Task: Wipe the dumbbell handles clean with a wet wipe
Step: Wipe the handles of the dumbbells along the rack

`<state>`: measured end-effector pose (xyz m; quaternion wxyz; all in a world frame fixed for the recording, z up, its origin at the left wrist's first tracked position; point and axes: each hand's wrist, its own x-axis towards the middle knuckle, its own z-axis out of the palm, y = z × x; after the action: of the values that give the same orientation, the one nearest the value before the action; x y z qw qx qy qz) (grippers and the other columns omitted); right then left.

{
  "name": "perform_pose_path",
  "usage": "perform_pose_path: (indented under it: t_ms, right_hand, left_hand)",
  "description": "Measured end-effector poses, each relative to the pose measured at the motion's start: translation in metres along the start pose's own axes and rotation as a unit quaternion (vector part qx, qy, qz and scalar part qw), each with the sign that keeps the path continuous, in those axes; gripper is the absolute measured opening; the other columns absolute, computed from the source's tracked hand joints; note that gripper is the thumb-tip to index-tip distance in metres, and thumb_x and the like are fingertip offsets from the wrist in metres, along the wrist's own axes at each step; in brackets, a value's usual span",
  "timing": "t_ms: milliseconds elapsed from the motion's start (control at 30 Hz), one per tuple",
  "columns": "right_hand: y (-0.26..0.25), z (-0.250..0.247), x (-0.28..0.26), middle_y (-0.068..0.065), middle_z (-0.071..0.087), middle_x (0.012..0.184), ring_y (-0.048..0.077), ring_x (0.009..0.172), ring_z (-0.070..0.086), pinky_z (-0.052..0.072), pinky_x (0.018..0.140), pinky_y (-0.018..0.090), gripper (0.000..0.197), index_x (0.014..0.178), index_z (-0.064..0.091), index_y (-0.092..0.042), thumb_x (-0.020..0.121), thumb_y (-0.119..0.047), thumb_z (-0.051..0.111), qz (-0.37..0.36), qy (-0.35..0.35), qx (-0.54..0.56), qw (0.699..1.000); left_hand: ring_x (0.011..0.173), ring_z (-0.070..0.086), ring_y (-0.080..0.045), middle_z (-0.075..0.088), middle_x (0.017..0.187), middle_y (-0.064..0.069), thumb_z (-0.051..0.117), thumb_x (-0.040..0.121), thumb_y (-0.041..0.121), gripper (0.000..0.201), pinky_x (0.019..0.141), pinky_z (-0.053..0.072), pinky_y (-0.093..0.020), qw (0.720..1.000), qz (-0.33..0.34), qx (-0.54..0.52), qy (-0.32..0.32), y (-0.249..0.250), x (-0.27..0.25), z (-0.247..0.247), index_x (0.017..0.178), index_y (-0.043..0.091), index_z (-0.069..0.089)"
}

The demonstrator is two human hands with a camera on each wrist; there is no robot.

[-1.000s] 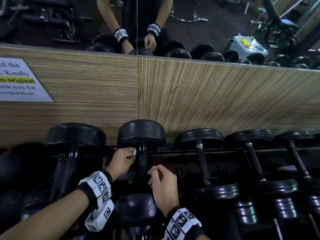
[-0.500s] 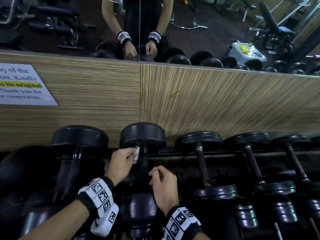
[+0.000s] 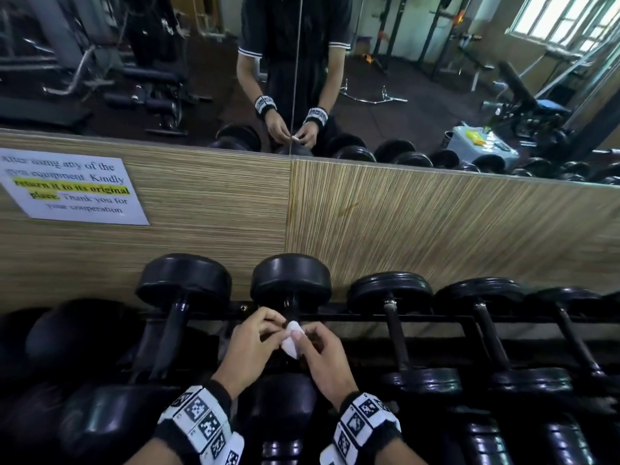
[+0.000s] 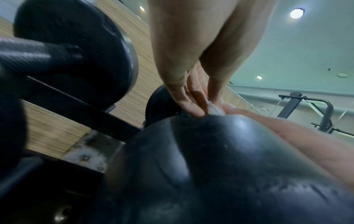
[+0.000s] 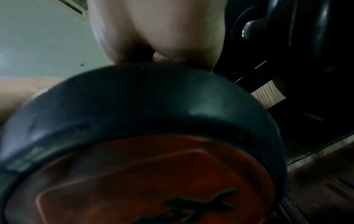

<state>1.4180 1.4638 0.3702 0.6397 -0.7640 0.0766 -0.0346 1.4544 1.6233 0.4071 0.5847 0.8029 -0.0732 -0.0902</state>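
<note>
while both hands met over the middle of the rack, the wet wipe sat pinched between them, a small white folded wad held just above the handle of the dumbbell that lay second from the left in the far row. the left hand gripped the wipe's left edge with thumb and curled fingertips, and the right hand pinched its right edge in the same way. in the left wrist view the wipe showed as a white scrap caught between the fingers, right behind the rounded black head of the near end of that dumbbell. the right wrist view was mostly filled by that head with its orange end plate, and the wipe could not be made out there. the handle itself was largely hidden under the hands. more dumbbells lay side by side to the left and right on the black rack. behind the rack stood a wood-grain panel with a printed notice at its left, and above that a mirror reflecting the person and gym equipment.
</note>
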Motion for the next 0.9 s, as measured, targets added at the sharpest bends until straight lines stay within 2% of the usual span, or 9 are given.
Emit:
perform_pose_path:
  t_ms: [100,133,167,233,333,500,633,767,900]
  right_hand:
    - [0.0,-0.009,0.004,0.002,0.068,0.073,0.012,0.062,0.059,0.048,0.059,0.028,0.017,0.091,0.064,0.0,0.098,-0.015,0.063,0.03,-0.006,0.028,0.999]
    - [0.002,-0.013,0.008,0.004,0.067,0.07,0.013,0.056,0.056,0.046,0.053,0.027,0.017,0.091,0.064,0.001,0.098,-0.014,0.063,0.048,0.002,0.028,0.998]
    - [0.004,-0.017,0.014,0.005,0.066,0.068,0.013,0.053,0.054,0.044,0.049,0.025,0.016,0.091,0.064,0.003,0.098,-0.012,0.063,0.066,0.013,0.02,0.998]
    - [0.013,-0.024,0.033,0.005,0.065,0.067,0.01,0.05,0.053,0.043,0.047,0.022,0.013,0.091,0.065,0.003,0.097,-0.008,0.062,0.093,0.024,-0.018,0.995]
    - [0.021,-0.026,0.062,0.004,0.062,0.061,0.013,0.048,0.055,0.045,0.049,0.026,0.016,0.083,0.064,-0.008,0.098,-0.005,0.059,0.105,-0.01,-0.097,0.99]
    - [0.023,-0.019,0.09,0.005,0.061,0.064,0.003,0.042,0.054,0.045,0.046,0.018,0.026,0.076,0.062,-0.01,0.101,-0.006,0.054,0.1,-0.092,-0.205,0.969]
    - [0.027,-0.01,0.102,0.001,0.057,0.068,0.013,0.053,0.051,0.045,0.051,0.025,0.034,0.073,0.055,-0.017,0.099,0.003,0.047,0.103,-0.152,-0.227,0.957]
    - [0.029,-0.013,0.1,0.001,0.06,0.072,0.009,0.062,0.052,0.045,0.065,0.032,0.028,0.072,0.057,-0.013,0.095,0.001,0.051,0.094,-0.169,-0.252,0.948]
    - [0.028,-0.023,0.082,-0.008,0.065,0.073,-0.009,0.06,0.058,0.043,0.061,0.01,0.023,0.08,0.066,-0.014,0.097,0.0,0.058,0.097,-0.153,-0.225,0.957]
  left_hand:
    - [0.083,0.067,0.003,0.072,0.083,0.021,0.074,0.087,0.015,0.021,0.086,0.051,-0.023,0.995,0.029,0.087,0.039,-0.011,-0.012,-0.031,0.092,0.032,0.063]
    - [0.082,0.067,0.002,0.072,0.082,0.021,0.071,0.089,0.02,0.016,0.083,0.052,-0.026,0.984,0.05,0.156,0.066,-0.015,-0.017,-0.048,0.091,0.033,0.062]
    - [0.08,0.068,-0.003,0.072,0.08,0.018,0.066,0.09,0.029,0.006,0.08,0.053,-0.032,0.962,0.075,0.245,0.098,-0.022,-0.024,-0.066,0.091,0.033,0.062]
    - [0.077,0.069,-0.018,0.071,0.077,0.011,0.048,0.085,0.044,0.022,0.074,0.047,-0.041,0.894,0.078,0.414,0.154,-0.035,-0.04,-0.1,0.089,0.031,0.065]
    - [0.075,0.066,-0.029,0.067,0.072,0.001,0.037,0.083,0.047,0.037,0.076,0.039,-0.046,0.849,-0.011,0.496,0.18,-0.048,-0.064,-0.126,0.083,0.025,0.066]
    - [0.087,0.067,-0.035,0.072,0.087,-0.004,0.034,0.088,0.054,0.043,0.078,0.046,-0.049,0.884,-0.11,0.42,0.173,-0.059,-0.065,-0.13,0.095,0.026,0.066]
    - [0.085,0.067,-0.029,0.07,0.082,0.003,0.032,0.088,0.057,0.042,0.075,0.046,-0.042,0.9,-0.103,0.386,0.173,-0.053,-0.065,-0.13,0.092,0.031,0.064]
    - [0.081,0.066,-0.029,0.07,0.079,0.003,0.038,0.088,0.052,0.038,0.071,0.047,-0.04,0.911,-0.103,0.357,0.181,-0.043,-0.067,-0.129,0.089,0.027,0.066]
    - [0.078,0.064,-0.026,0.068,0.077,0.006,0.039,0.088,0.051,0.034,0.071,0.048,-0.041,0.916,-0.109,0.343,0.18,-0.038,-0.068,-0.128,0.087,0.029,0.065]
